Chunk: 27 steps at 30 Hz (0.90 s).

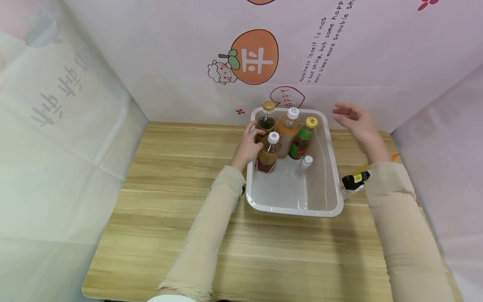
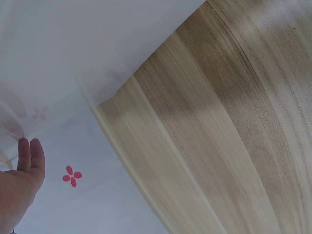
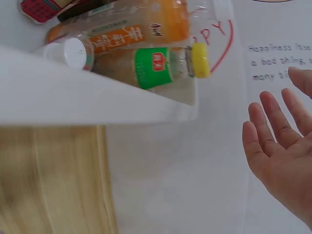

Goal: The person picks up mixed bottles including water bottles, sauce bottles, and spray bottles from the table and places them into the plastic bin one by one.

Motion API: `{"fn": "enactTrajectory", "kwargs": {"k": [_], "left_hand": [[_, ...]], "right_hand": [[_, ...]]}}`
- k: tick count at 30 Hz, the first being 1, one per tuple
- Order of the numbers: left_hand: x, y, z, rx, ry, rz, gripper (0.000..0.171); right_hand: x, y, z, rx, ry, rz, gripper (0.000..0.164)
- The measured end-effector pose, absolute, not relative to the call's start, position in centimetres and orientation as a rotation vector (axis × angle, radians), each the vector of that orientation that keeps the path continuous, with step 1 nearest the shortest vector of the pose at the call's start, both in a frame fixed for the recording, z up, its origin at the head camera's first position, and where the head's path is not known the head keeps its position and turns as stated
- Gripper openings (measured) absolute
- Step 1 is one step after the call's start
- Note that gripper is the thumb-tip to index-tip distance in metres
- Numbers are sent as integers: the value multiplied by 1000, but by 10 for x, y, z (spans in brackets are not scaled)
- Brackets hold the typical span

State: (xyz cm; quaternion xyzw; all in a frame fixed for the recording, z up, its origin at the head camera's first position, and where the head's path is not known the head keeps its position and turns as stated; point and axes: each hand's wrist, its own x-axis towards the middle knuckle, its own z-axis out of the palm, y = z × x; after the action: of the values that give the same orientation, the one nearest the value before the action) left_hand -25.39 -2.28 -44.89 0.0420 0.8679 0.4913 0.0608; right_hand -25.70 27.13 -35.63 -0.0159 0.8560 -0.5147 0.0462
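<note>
A white plastic bin (image 1: 296, 211) holds several bottles. At its left rim, my left hand (image 1: 247, 147) has its thumb and index finger extended beside a dark bottle (image 1: 266, 123) with a gold cap and a white-capped bottle (image 1: 268, 158) with a red lower part. In the left wrist view, two fingers (image 2: 36, 158) reach up straight against the pale background. My right hand (image 1: 356, 126) hovers past the bin's right back corner, holding nothing, fingers spread in the right wrist view. An orange-labelled bottle (image 3: 168, 22) and a yellow-capped, green-labelled bottle (image 3: 153, 67) lean inside the bin.
A small clear bottle (image 1: 303, 167) with a white cap stands in the bin. Right of the bin, a black-topped object (image 1: 354, 180) is partly hidden by the right sleeve. The wood-grain table (image 1: 181, 167) meets printed cloth walls (image 1: 181, 63) behind and at both sides.
</note>
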Motion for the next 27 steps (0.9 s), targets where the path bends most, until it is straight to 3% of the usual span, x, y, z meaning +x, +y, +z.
{"fn": "enactTrajectory", "kwargs": {"k": [13, 27], "left_hand": [[-252, -24, -446, 144, 2636, 1488, 37], [-251, -24, -444, 142, 2623, 1490, 35]], "right_hand": [[-232, 298, -354, -17, 2271, -2193, 27], [-217, 341, -371, 214, 2108, -2490, 27]]}}
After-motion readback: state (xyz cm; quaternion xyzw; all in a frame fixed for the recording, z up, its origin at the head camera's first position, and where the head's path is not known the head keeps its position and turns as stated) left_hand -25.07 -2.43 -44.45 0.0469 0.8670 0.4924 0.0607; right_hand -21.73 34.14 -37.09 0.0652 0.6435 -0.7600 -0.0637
